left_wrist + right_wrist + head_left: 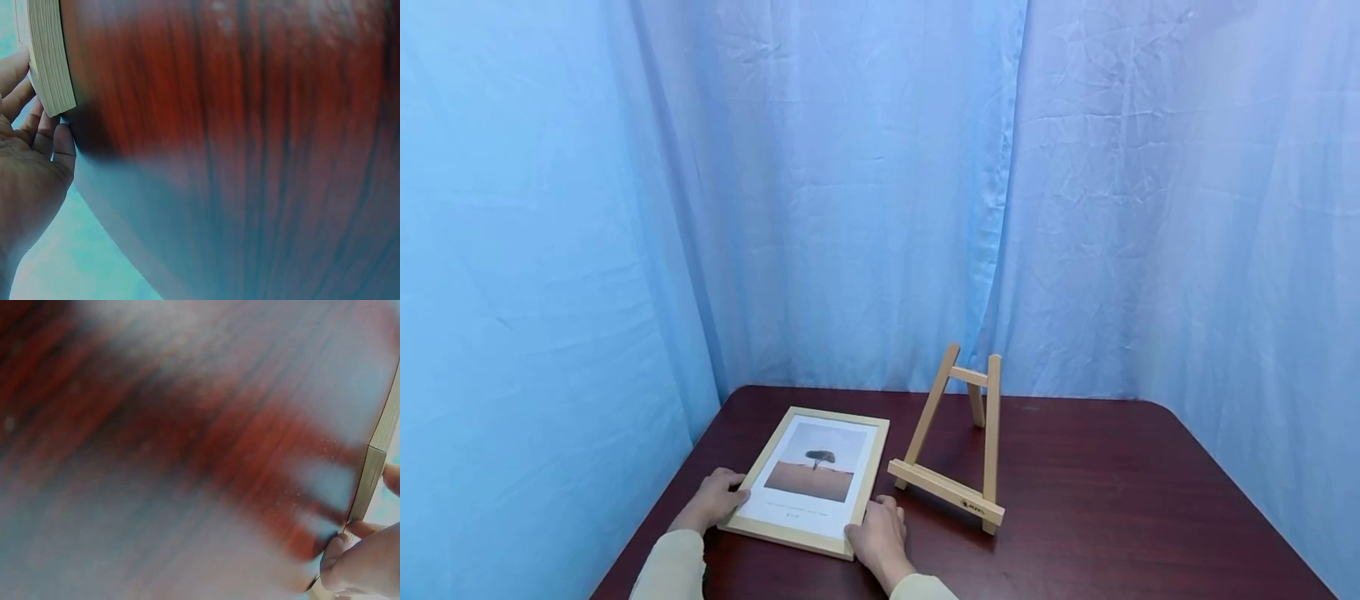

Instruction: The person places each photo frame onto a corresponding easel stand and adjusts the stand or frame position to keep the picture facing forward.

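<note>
A light-wood picture frame with a print of a lone tree lies face up near the front left of the table. My left hand grips its left edge near the front corner, thumb over the border. At the right front corner, my right hand holds the opposite edge, its thumb also on top. In the left wrist view, fingers of the left hand curl against the side of the frame. The right wrist view has fingers of the right hand along the frame's edge.
A small wooden tabletop easel stands just right of the frame, its ledge close to my right hand. Dark red-brown wood makes up the table. Light blue curtains hang behind it and along both sides.
</note>
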`<state>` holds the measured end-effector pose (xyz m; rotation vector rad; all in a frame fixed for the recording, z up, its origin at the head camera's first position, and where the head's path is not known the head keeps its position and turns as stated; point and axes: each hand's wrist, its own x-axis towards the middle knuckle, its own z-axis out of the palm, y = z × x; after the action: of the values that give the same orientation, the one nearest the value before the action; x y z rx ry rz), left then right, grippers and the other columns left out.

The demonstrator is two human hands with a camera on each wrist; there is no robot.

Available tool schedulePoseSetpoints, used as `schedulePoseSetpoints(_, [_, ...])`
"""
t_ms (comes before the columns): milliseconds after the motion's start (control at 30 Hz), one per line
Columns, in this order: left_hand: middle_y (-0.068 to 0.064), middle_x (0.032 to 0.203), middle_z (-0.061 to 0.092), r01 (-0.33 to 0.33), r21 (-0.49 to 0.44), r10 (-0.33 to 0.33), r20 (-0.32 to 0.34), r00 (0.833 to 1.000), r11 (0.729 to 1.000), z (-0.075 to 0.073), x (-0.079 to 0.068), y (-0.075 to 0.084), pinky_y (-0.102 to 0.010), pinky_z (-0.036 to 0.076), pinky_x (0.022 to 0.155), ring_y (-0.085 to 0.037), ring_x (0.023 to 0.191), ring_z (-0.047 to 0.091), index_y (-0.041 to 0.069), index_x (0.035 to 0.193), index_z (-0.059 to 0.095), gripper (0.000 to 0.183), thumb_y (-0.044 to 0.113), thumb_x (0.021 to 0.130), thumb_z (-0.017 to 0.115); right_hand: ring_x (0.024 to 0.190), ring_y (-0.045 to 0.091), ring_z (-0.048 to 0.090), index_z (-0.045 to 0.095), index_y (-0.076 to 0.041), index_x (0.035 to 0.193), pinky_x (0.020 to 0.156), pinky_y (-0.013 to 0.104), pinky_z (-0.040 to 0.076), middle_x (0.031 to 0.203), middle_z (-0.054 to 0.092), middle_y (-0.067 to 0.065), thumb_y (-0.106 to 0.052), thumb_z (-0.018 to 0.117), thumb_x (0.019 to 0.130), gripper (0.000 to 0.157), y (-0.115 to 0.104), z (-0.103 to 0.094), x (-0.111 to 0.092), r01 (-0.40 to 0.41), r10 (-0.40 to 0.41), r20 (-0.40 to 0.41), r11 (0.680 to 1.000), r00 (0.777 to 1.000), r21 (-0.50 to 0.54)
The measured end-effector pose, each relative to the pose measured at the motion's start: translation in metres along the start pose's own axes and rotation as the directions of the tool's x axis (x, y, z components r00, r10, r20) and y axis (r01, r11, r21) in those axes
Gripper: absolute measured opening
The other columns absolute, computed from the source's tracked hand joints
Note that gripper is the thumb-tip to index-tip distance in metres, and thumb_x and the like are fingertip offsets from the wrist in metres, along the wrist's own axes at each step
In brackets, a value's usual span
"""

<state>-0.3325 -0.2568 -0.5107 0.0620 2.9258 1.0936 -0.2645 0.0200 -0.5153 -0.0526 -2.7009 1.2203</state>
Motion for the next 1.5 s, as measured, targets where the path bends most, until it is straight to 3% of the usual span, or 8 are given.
schedulePoseSetpoints(267, [-0.032, 0.126, 0.047, 0.012, -0.039, -0.012, 0.006, 1.000, 0.999, -0.001, -0.001, -0.003, -0.061, 0.036, 0.103, -0.050, 0.120, 0.041, -0.017, 0.129, 0.055, 0.041, 0.004, 0.094, 0.063, 0.111, 0.044, 0.047, 0.068, 0.013, 0.112, 0.094, 0.058, 0.040, 0.122, 0.055, 0.025, -0.009, 0.080, 0.073, 0.046, 0.003, 0.000, 0.000, -0.020, 0.021, -0.007, 0.998, 1.000, 0.057])
schedulePoseSetpoints(567, [-0.038, 0.129, 0.051, -0.011, -0.082, 0.012, 0.003, 1.000, 0.997, -0.004, 0.003, -0.003, -0.058, 0.043, 0.099, -0.051, 0.119, 0.050, -0.016, 0.129, 0.056, 0.040, 0.001, 0.093, 0.062, 0.116, 0.044, 0.046, 0.066, 0.010, 0.120, 0.097, 0.057, 0.039, 0.125, 0.054, 0.024, -0.011, 0.082, 0.075, 0.052, 0.003, 0.000, 0.004, -0.077, 0.077, 0.001, 0.989, 0.997, 0.123])
schedulePoseSetpoints(667, [-0.038, 0.130, 0.052, 0.009, -0.124, -0.009, 0.000, 1.000, 0.992, -0.005, 0.004, -0.005, -0.056, 0.046, 0.096, -0.049, 0.116, 0.054, -0.015, 0.131, 0.055, 0.041, 0.001, 0.094, 0.062, 0.113, 0.044, 0.048, 0.067, 0.008, 0.121, 0.096, 0.056, 0.040, 0.122, 0.057, 0.024, -0.011, 0.082, 0.075, 0.052, 0.003, -0.001, 0.005, -0.069, 0.073, -0.023, 0.988, 0.997, 0.139])
schedulePoseSetpoints(900, [-0.035, 0.131, 0.053, 0.026, -0.191, -0.038, -0.061, 0.997, 0.981, -0.009, 0.004, -0.005, -0.056, 0.046, 0.096, -0.047, 0.116, 0.055, -0.011, 0.133, 0.055, 0.043, 0.004, 0.094, 0.063, 0.117, 0.045, 0.055, 0.065, 0.002, 0.127, 0.097, 0.055, 0.044, 0.124, 0.062, 0.027, -0.010, 0.080, 0.077, 0.054, 0.003, -0.002, 0.010, -0.063, 0.070, -0.028, 0.978, 0.997, 0.200])
schedulePoseSetpoints(1167, [-0.033, 0.130, 0.056, 0.001, -0.241, -0.026, -0.098, 0.995, 0.971, -0.017, 0.009, 0.003, -0.053, 0.051, 0.091, -0.042, 0.111, 0.059, -0.011, 0.137, 0.051, 0.045, 0.002, 0.095, 0.061, 0.115, 0.037, 0.058, 0.064, -0.003, 0.131, 0.097, 0.053, 0.045, 0.117, 0.069, 0.016, -0.008, 0.080, 0.076, 0.057, -0.001, -0.003, 0.018, -0.081, 0.104, -0.071, 0.959, 0.992, 0.273])
schedulePoseSetpoints(1300, [-0.033, 0.133, 0.054, 0.027, -0.278, -0.057, -0.103, 0.993, 0.960, -0.019, 0.014, 0.009, -0.051, 0.051, 0.091, -0.039, 0.109, 0.060, -0.008, 0.141, 0.049, 0.048, 0.003, 0.096, 0.061, 0.114, 0.035, 0.059, 0.063, -0.003, 0.132, 0.096, 0.051, 0.045, 0.115, 0.071, 0.012, -0.007, 0.079, 0.076, 0.058, -0.004, -0.005, 0.020, -0.073, 0.105, -0.098, 0.955, 0.990, 0.287])
schedulePoseSetpoints(1500, [-0.032, 0.133, 0.054, 0.013, -0.337, -0.057, -0.121, 0.991, 0.941, -0.023, 0.019, 0.019, -0.049, 0.053, 0.088, -0.036, 0.105, 0.062, -0.006, 0.144, 0.046, 0.051, 0.004, 0.096, 0.061, 0.085, 0.018, 0.068, 0.062, -0.003, 0.134, 0.080, 0.040, 0.053, 0.114, 0.072, 0.010, -0.005, 0.078, 0.077, 0.059, -0.008, -0.012, 0.025, -0.026, 0.074, -0.134, 0.945, 0.988, 0.326])
